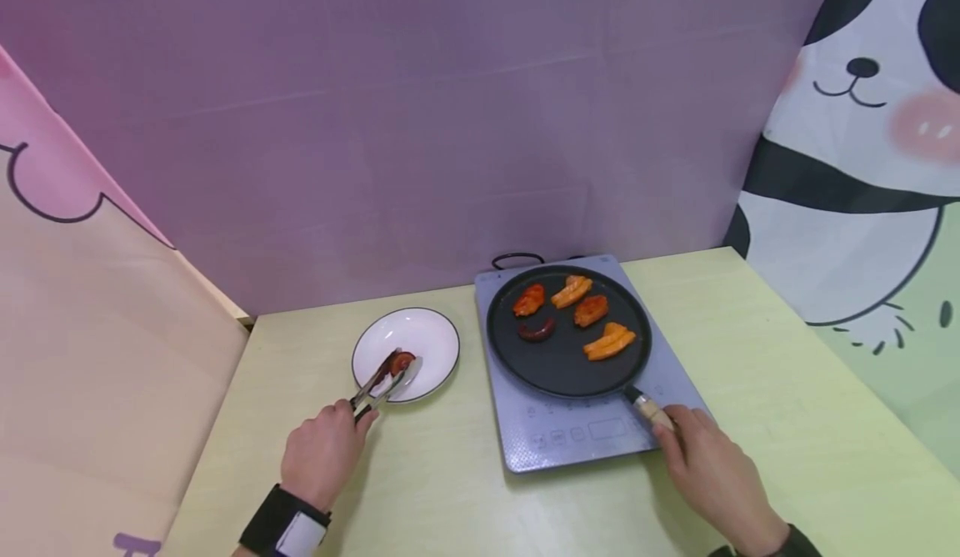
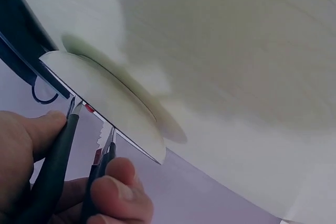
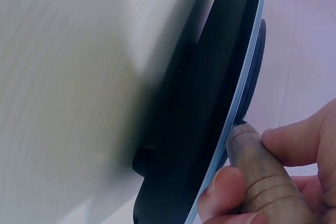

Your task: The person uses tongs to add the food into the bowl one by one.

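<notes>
My left hand (image 1: 324, 454) grips metal tongs (image 1: 367, 388) with dark handles. Between the tong tips is a reddish-brown sausage (image 1: 402, 363), over the white, dark-rimmed plate (image 1: 437, 344). The left wrist view catches the plate (image 2: 105, 90) edge-on, with the dark tong handle (image 2: 56, 163) between thumb and fingers. My right hand (image 1: 716, 475) holds the wooden handle (image 3: 270, 184) of a round black pan (image 1: 551, 375). In the pan are a curved dark sausage (image 1: 537, 330), two reddish wing pieces (image 1: 591, 311) and two orange strips of meat (image 1: 609, 342).
Under the pan lies a flat grey induction cooktop (image 1: 555, 449), its touch panel towards me. A black wire loop (image 1: 517, 257) shows behind it. The pale wooden table (image 1: 435, 499) meets a purple backdrop (image 1: 390, 165). A printed panda sheet (image 1: 847, 248) hangs at the right.
</notes>
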`<state>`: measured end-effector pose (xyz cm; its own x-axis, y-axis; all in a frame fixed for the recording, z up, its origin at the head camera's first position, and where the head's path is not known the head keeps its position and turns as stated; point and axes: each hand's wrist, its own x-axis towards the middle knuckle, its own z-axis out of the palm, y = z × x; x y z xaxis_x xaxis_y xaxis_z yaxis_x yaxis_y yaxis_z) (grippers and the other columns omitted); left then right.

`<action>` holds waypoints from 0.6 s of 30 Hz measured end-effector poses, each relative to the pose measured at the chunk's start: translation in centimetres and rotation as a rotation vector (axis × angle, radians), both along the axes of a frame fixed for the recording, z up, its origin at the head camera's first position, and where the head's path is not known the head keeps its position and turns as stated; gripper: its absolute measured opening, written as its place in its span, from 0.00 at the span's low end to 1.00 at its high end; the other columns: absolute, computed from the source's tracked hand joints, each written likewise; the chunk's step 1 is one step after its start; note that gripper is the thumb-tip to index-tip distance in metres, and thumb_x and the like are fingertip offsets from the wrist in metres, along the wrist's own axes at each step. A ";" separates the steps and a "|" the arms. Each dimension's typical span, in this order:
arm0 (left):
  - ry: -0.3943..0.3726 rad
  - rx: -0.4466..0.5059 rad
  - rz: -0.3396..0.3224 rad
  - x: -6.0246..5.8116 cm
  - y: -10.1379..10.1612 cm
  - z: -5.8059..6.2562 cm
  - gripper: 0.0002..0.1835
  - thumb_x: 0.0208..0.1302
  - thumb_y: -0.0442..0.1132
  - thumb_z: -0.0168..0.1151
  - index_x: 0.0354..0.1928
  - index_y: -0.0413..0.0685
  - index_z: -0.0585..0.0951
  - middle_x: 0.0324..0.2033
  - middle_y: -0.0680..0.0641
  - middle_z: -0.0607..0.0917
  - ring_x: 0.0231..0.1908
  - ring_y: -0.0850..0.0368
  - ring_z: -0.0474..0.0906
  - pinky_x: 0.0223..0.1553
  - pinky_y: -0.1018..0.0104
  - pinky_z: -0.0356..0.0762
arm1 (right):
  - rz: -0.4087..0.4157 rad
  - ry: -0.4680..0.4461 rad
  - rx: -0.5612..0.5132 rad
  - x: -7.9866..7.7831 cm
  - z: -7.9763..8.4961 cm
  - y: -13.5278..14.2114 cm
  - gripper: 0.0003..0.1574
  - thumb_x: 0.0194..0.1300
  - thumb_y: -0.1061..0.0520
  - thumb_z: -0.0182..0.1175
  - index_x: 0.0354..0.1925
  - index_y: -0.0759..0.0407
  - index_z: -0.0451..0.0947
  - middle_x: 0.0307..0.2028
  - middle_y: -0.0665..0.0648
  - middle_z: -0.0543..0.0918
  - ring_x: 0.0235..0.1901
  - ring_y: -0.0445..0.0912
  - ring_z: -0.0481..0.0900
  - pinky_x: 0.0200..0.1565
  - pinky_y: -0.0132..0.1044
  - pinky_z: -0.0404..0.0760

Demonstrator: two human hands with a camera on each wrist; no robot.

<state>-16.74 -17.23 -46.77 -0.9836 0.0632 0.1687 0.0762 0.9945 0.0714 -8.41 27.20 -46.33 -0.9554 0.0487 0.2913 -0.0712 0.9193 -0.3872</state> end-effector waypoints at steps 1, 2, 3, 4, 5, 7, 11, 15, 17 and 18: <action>0.001 0.001 0.000 0.0 0.0 0.0 0.25 0.58 0.56 0.57 0.23 0.39 0.72 0.12 0.47 0.68 0.10 0.55 0.61 0.09 0.63 0.59 | 0.000 -0.002 -0.001 0.0 0.0 0.0 0.10 0.62 0.52 0.53 0.39 0.58 0.71 0.25 0.54 0.70 0.19 0.44 0.64 0.16 0.40 0.63; 0.001 0.002 0.000 0.0 0.0 0.0 0.24 0.58 0.56 0.57 0.23 0.39 0.72 0.13 0.47 0.68 0.10 0.55 0.61 0.09 0.63 0.59 | 0.001 -0.002 -0.001 0.0 0.0 0.0 0.10 0.62 0.52 0.53 0.39 0.57 0.71 0.25 0.54 0.70 0.19 0.44 0.64 0.16 0.40 0.63; 0.003 0.003 -0.001 0.0 0.0 -0.1 0.24 0.58 0.56 0.57 0.23 0.39 0.72 0.13 0.47 0.69 0.10 0.55 0.61 0.09 0.63 0.59 | 0.001 -0.002 -0.002 0.0 0.0 0.0 0.10 0.62 0.52 0.53 0.39 0.57 0.71 0.25 0.54 0.69 0.19 0.44 0.64 0.16 0.40 0.63; 0.005 0.004 -0.002 0.0 0.0 -0.1 0.24 0.58 0.56 0.57 0.24 0.39 0.72 0.13 0.47 0.69 0.10 0.55 0.61 0.09 0.63 0.59 | 0.002 -0.001 -0.002 0.0 0.0 0.0 0.10 0.62 0.52 0.53 0.39 0.57 0.71 0.25 0.54 0.69 0.19 0.44 0.64 0.16 0.40 0.63; 0.002 0.007 -0.003 0.1 0.0 -0.1 0.24 0.58 0.56 0.56 0.24 0.39 0.72 0.13 0.47 0.69 0.10 0.55 0.61 0.09 0.63 0.59 | 0.002 0.001 -0.002 0.0 0.0 0.0 0.10 0.62 0.53 0.53 0.39 0.58 0.71 0.25 0.54 0.70 0.19 0.44 0.64 0.16 0.40 0.63; 0.001 0.011 -0.005 0.1 0.0 -0.1 0.24 0.58 0.56 0.56 0.24 0.39 0.73 0.13 0.48 0.69 0.11 0.55 0.61 0.09 0.63 0.59 | 0.003 0.005 -0.002 0.0 0.0 0.0 0.10 0.62 0.53 0.53 0.39 0.58 0.71 0.25 0.54 0.70 0.19 0.44 0.64 0.16 0.40 0.63; 0.005 0.022 -0.009 0.1 0.0 -0.1 0.24 0.59 0.57 0.56 0.25 0.39 0.73 0.13 0.48 0.68 0.11 0.56 0.61 0.09 0.64 0.58 | 0.003 0.009 0.001 0.0 0.0 0.0 0.10 0.62 0.53 0.53 0.39 0.58 0.71 0.25 0.54 0.70 0.19 0.44 0.64 0.16 0.40 0.64; 0.037 0.032 -0.024 0.2 0.2 0.0 0.24 0.58 0.57 0.56 0.25 0.39 0.73 0.13 0.48 0.68 0.10 0.56 0.61 0.09 0.63 0.58 | 0.001 0.006 0.002 0.0 0.1 0.0 0.11 0.62 0.53 0.53 0.39 0.58 0.71 0.25 0.54 0.70 0.19 0.44 0.64 0.16 0.40 0.63; 0.052 0.039 -0.035 0.3 0.4 0.2 0.24 0.58 0.56 0.57 0.25 0.39 0.73 0.13 0.48 0.68 0.10 0.56 0.61 0.09 0.63 0.58 | -0.001 0.003 0.002 0.0 0.1 0.0 0.11 0.62 0.53 0.53 0.39 0.58 0.71 0.25 0.54 0.70 0.19 0.44 0.64 0.16 0.40 0.63; 0.063 0.042 -0.042 0.3 0.5 0.3 0.24 0.58 0.56 0.57 0.25 0.39 0.73 0.12 0.48 0.68 0.10 0.56 0.61 0.08 0.63 0.58 | -0.001 0.002 0.002 0.0 0.2 -0.1 0.11 0.62 0.53 0.53 0.39 0.58 0.71 0.25 0.54 0.70 0.19 0.44 0.64 0.16 0.40 0.63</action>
